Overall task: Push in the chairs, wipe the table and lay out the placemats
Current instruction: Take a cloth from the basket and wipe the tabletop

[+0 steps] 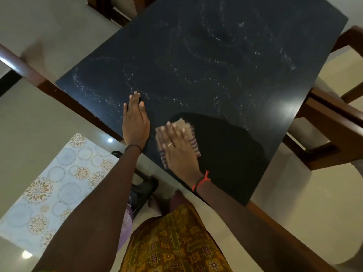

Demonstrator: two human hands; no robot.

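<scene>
A black glossy table top [206, 61] fills the middle of the head view, streaked with pale wet trails. My right hand [177, 148] lies flat on a striped beige cloth [186, 127] near the table's front edge and presses it onto the surface. Just to the left, my left hand [135, 119] rests flat on the table with fingers together, holding nothing. A patterned placemat [51, 193] with circles and flower shapes lies at lower left, beside the table and off its top.
Brown wooden chairs stand around the table: one chair [332, 130] at the right, one chair back [110, 8] at the top left, and a wooden rail [29, 71] along the left. Pale floor tiles [294, 203] show below. Dark objects sit under the table edge.
</scene>
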